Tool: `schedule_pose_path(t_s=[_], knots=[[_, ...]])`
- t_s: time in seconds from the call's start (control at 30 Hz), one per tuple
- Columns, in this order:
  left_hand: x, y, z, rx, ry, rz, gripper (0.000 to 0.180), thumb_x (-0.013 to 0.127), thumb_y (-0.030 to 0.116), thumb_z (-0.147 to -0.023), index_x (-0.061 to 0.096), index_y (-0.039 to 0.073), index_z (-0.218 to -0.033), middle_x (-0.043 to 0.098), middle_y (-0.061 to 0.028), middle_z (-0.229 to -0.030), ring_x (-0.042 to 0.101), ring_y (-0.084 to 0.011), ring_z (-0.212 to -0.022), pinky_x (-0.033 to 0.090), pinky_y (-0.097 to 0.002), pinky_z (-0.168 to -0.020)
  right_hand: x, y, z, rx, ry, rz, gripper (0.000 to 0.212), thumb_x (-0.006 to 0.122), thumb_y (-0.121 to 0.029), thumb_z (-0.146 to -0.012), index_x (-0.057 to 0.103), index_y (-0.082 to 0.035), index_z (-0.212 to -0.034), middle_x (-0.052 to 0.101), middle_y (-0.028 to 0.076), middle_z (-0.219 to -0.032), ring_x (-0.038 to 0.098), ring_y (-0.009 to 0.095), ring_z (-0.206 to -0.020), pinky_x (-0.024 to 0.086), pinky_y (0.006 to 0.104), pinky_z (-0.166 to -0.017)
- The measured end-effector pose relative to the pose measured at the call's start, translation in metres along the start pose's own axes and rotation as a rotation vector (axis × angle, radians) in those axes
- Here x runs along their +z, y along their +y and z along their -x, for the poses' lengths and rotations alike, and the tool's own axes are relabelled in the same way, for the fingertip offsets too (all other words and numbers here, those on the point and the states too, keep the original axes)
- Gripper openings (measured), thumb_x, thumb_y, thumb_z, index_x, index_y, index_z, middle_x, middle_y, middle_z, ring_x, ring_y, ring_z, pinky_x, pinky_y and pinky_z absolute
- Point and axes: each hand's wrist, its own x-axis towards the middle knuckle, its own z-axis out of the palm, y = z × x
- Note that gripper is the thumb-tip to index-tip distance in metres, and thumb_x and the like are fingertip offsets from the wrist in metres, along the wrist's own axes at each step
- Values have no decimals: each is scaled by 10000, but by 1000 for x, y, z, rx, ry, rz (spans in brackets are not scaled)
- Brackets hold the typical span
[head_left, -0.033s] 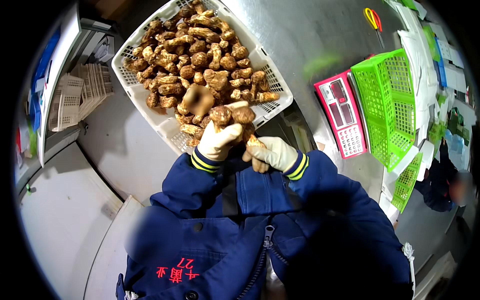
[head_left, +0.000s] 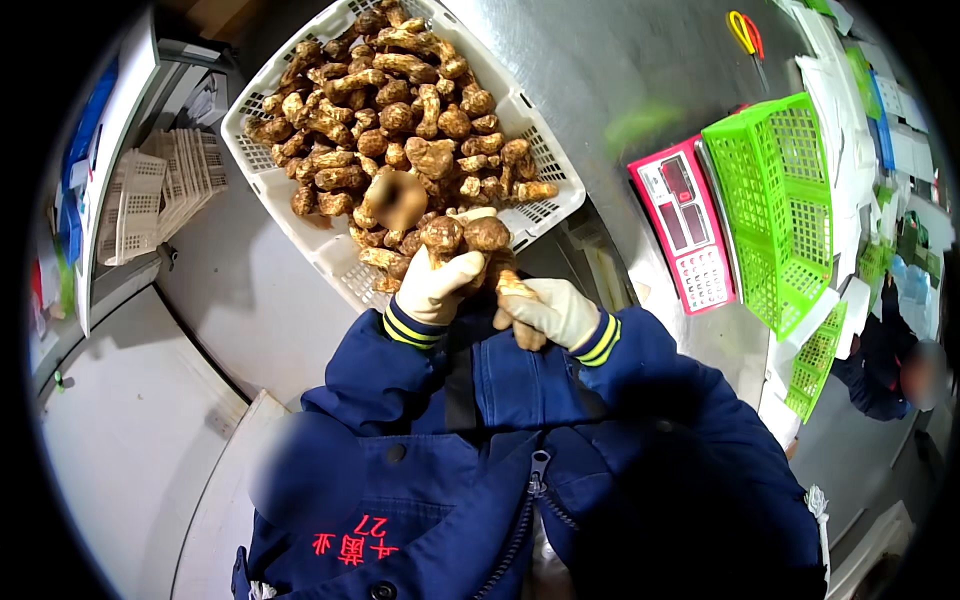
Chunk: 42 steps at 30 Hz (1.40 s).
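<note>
My left hand (head_left: 436,288), in a pale work glove, is closed around a brown mushroom (head_left: 441,234) whose cap stands above the thumb. Close beside it is a second brown-capped mushroom (head_left: 487,235); its paler stem (head_left: 512,284) runs down to my right hand (head_left: 556,312). That hand, gloved too, has its fingers and thumb closed on the stem. The caps lie side by side at the near edge of a white perforated crate (head_left: 556,212), which holds many similar thick-stemmed mushrooms (head_left: 400,118). The fingers of my left hand are partly hidden behind the mushrooms.
On the metal table (head_left: 640,60) to the right lie a red-framed digital scale (head_left: 690,225) and yellow-and-red-handled scissors (head_left: 745,38). A green plastic basket (head_left: 765,210) leans beside the scale. Pale crates (head_left: 165,190) are stacked at the left. Another person (head_left: 880,360) is at the far right.
My right hand has shifted very slightly downward and right along with the stem. The mushrooms in my hands have barely moved.
</note>
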Motion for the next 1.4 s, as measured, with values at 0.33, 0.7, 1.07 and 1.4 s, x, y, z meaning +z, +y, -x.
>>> schedule_pose_path(t_s=[0.33, 0.7, 1.07, 1.4], knots=[[-19, 24, 6, 52, 219, 75, 454, 673, 229, -864, 517, 53, -1252, 633, -100, -1127, 622, -240, -1031, 528, -402, -870, -107, 176, -75, 303, 463, -256, 395, 591, -379, -916, 648, 12, -891, 590, 98, -569, 532, 185, -435, 423, 308, -407], [-2, -1, 3, 5, 192, 4, 442, 631, 204, -875, 519, 3, -1252, 622, -65, -1074, 595, -139, -926, 480, -279, -830, 0, 7, -19, -341, 301, -97, 502, 723, -132, -824, 526, 6, -1265, 653, 111, -974, 605, 103, -717, 481, 208, -622], [-24, 14, 6, 5, 136, 268, 523, 581, 109, -909, 390, 53, -1393, 558, -128, -1265, 573, -249, -1097, 481, -361, -890, -9, -29, -54, -384, -20, -471, 508, 656, -11, -856, 437, 23, -1314, 614, 128, -1168, 628, 222, -1023, 514, 299, -884], [-42, 15, 14, 40, 160, 380, 521, 630, 101, -870, 447, -19, -1343, 545, -190, -1296, 573, -273, -1142, 487, -362, -931, -5, -22, -53, -222, 81, -344, 607, 696, 53, -789, 444, -11, -1337, 635, 119, -1091, 632, 204, -983, 527, 298, -837]])
